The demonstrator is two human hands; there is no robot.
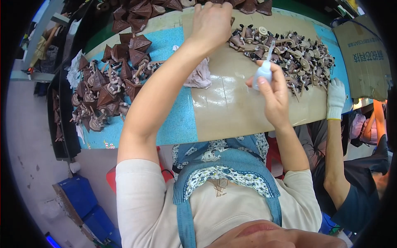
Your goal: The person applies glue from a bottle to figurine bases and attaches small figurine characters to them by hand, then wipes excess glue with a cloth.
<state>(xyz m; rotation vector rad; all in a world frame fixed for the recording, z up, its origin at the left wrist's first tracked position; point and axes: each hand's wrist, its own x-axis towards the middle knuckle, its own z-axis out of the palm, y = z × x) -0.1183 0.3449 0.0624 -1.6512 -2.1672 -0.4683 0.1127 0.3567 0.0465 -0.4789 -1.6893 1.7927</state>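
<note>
My left hand [211,22] reaches to the far edge of the table, fingers closed over something among the brown parts there; what it grips is hidden. My right hand [273,93] holds a small white squeeze bottle [263,71] with its thin nozzle pointing up toward a pile of small brown and cream figurine parts [289,49]. A sheet of brown cardboard [231,103] covers the table under both hands.
A heap of brown pointed pieces and figurines [109,82] lies on the blue tabletop [178,124] at left, with a pale cloth [200,76] beside it. Another person's white-gloved hand [336,98] rests at the table's right edge. A cardboard box [366,53] stands at far right.
</note>
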